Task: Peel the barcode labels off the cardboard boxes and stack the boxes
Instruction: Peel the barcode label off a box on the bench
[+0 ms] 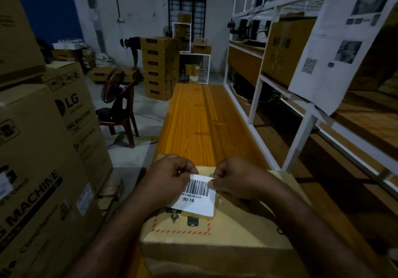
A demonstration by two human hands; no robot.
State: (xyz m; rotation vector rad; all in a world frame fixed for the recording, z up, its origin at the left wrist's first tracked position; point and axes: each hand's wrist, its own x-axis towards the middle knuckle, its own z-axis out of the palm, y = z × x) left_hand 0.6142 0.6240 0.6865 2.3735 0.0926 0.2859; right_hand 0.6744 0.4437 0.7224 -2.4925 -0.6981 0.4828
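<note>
A cardboard box [217, 232] lies on the near end of the orange wooden table [200, 122], with a red dashed hazard marking on its top. A white barcode label [199, 198] reading 50/19 sits on the box's far part. My left hand [170, 180] pinches the label's far left corner with curled fingers. My right hand [234, 179] pinches the far right edge of the label, thumb on the barcode side. The far edge of the label looks slightly lifted; how far it is free of the box is hidden by my fingers.
Large appliance cartons [45, 148] are stacked close on the left. A white metal rack [301, 116] with boxes and a hanging paper sheet lines the right. Beyond the table stand a stack of cardboard boxes [159, 68], a dark chair [120, 109] and a person bending over.
</note>
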